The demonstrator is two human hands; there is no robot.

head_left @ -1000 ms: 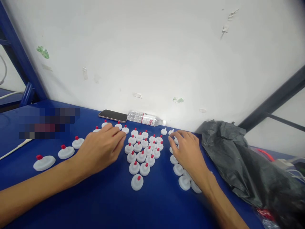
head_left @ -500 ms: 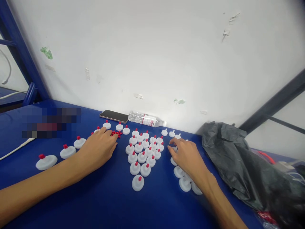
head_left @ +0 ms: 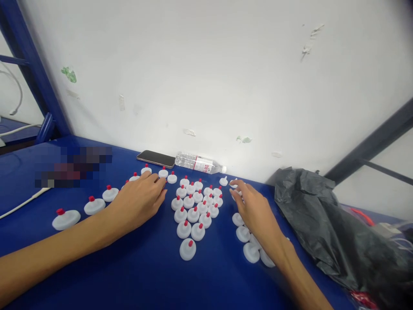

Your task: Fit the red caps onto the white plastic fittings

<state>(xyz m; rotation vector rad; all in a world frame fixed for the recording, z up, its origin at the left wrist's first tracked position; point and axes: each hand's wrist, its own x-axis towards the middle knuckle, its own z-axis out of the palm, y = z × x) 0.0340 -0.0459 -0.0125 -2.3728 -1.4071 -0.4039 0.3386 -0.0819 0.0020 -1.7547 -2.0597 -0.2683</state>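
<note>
My left hand [head_left: 143,196] reaches over the small red caps [head_left: 165,181], which it almost wholly covers. Its fingers bend down, with the thumb apart from them. My right hand [head_left: 254,209] is at the far end of a group of bare white nozzle lids [head_left: 251,252]. Its thumb and forefinger are slightly apart, close beside a white lid [head_left: 234,184] in the back row. Between the hands stands a cluster of white lids with red caps on their nozzles [head_left: 193,214]. More red-capped lids [head_left: 94,206] line up at the left, partly behind my left arm.
A phone [head_left: 155,158] and a clear bottle [head_left: 200,163] lie along the white wall. On the right is a crumpled dark plastic bag [head_left: 309,215]. A white cable [head_left: 22,206] and a blurred-out object [head_left: 71,168] are at the left of the blue table [head_left: 145,275].
My left hand has shifted right, over the red caps that showed beside it. My right hand has moved a little forward, to the back lids. The view has shifted slightly.
</note>
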